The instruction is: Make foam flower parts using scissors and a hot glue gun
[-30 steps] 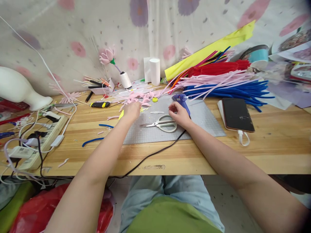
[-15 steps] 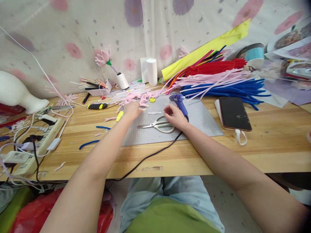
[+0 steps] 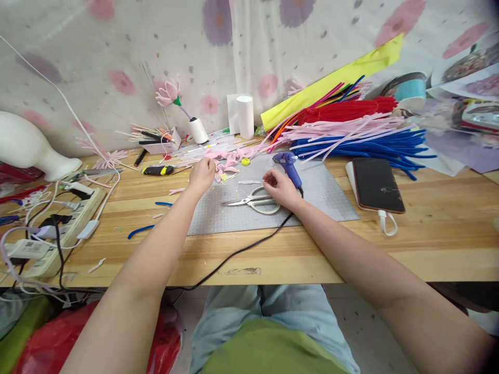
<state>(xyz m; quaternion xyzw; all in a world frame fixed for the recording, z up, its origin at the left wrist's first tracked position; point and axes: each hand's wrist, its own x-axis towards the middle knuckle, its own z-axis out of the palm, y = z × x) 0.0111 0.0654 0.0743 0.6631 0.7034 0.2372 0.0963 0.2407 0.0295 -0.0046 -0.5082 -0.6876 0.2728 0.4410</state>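
My left hand (image 3: 201,174) reaches over the left part of a grey cutting mat (image 3: 327,195), its curled fingers against a heap of pink petal pieces (image 3: 228,157). Whether it grips one is hidden. My right hand (image 3: 278,188) rests on the mat with its fingers bent. It sits just above the handles of white-handled scissors (image 3: 255,201) and beside a blue glue gun (image 3: 289,166). I cannot tell if it holds anything. A small white strip (image 3: 249,182) lies between my hands.
The glue gun's black cord (image 3: 237,252) runs off the wooden table's front edge (image 3: 429,259). A phone (image 3: 376,185) lies right of the mat. Bundles of blue, pink and red pipe cleaners (image 3: 362,137) fill the back right. A power strip (image 3: 58,228) with cables lies at the left, a utility knife (image 3: 157,170) behind.
My left hand has shifted left and a little farther back along the pink pieces. My right hand has barely moved by the scissors.
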